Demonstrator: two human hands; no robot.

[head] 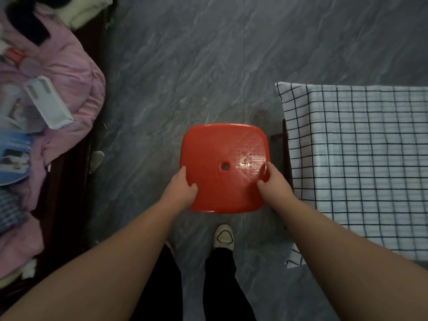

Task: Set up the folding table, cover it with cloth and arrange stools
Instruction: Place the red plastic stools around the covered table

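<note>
One red stool (215, 147) is sitting between the person's two hands, out in front of their feet. We are looking down on its flat seat, which is almost square, so no side is much longer than another. The left hand (181, 188) is gripping the seat's near left corner, with the thumb on top and the fingers tucked under the edge. The right hand (273, 184) is gripping the right edge the same way. Both hands are wrapped on tight. The seat is hiding the stool's legs, so I cannot tell if the stool is standing on the floor (185, 66) or hanging just above it.

Just beside the stool, on its right, the table (281, 137) is waiting, with the checked cloth (359, 158) already spread over it. The right hand is nearer to the table than the left one. I am guessing the stool needs to slide right, close to that table edge, with both hands pushing together.

Well apart, on the far left, a pile of clothes (58, 77) is lying.
</note>
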